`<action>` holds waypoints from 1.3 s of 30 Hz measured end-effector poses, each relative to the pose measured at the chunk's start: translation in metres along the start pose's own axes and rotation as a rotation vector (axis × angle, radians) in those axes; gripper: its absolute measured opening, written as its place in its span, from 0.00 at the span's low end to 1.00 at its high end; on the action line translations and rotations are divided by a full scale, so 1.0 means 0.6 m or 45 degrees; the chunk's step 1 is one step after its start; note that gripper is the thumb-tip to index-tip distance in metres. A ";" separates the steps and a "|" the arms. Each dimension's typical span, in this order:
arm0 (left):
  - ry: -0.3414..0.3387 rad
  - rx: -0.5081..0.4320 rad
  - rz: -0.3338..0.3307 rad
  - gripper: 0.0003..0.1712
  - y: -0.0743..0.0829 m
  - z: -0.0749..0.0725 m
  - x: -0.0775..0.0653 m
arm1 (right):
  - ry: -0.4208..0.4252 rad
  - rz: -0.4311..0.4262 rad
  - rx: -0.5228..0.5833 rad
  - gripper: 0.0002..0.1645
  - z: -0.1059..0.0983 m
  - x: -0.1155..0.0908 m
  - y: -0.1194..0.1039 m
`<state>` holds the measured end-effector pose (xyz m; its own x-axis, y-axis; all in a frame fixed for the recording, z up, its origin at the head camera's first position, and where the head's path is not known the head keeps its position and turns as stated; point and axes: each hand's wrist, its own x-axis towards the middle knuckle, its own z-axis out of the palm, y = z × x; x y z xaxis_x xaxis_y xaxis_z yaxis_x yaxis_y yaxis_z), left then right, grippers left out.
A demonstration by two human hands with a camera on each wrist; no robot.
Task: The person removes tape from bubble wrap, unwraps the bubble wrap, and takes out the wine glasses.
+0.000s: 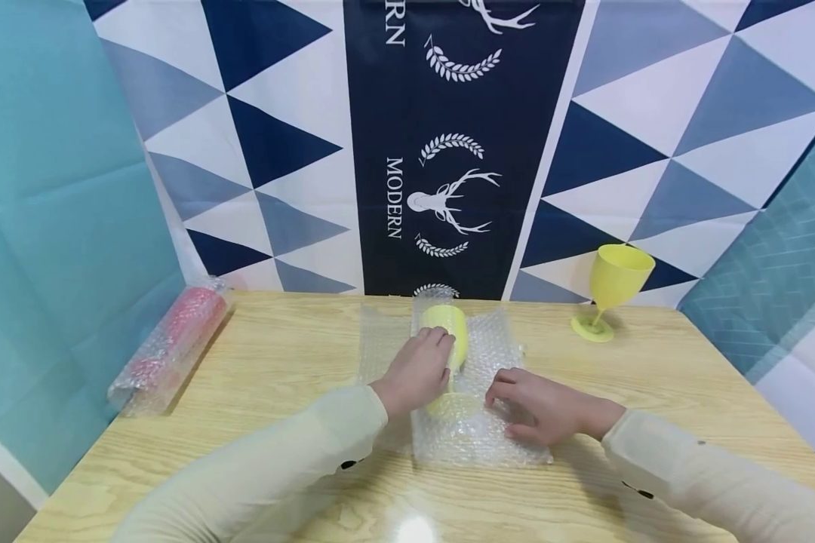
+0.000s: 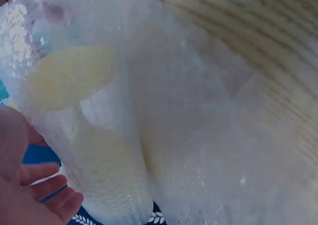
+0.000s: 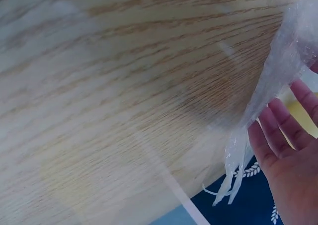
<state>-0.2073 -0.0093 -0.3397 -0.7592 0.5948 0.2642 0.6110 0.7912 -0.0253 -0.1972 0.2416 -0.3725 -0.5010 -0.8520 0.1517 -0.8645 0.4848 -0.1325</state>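
Observation:
A yellow plastic goblet (image 1: 456,329) lies on its side on a sheet of bubble wrap (image 1: 478,445), its bowl toward the wall and its round foot toward me. Clear wrap covers the foot and part of the bowl. My left hand (image 1: 416,369) is over the goblet, bent fingers holding the wrap at its bowl and stem. In the left wrist view its other fingers (image 2: 49,185) curve loosely beside the wrapped goblet. At the sheet's right side, my right hand (image 1: 539,406) grips the wrap. Its fingertips overlap the raised edge in the right wrist view.
A second yellow goblet (image 1: 619,279) stands upright at the back right of the wooden table (image 1: 299,354). On the far left lies a red object (image 1: 193,309) rolled in bubble wrap. A patterned cloth (image 1: 285,151) hangs behind the table.

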 end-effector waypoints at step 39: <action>-0.020 -0.434 -0.150 0.26 -0.052 0.000 -0.040 | 0.026 0.061 0.028 0.23 0.004 -0.003 -0.004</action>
<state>-0.2083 -0.0485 -0.3456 -0.8308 0.5063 0.2311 0.5564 0.7632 0.3285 -0.1942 0.2417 -0.3747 -0.5425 -0.8237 0.1650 -0.8387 0.5201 -0.1615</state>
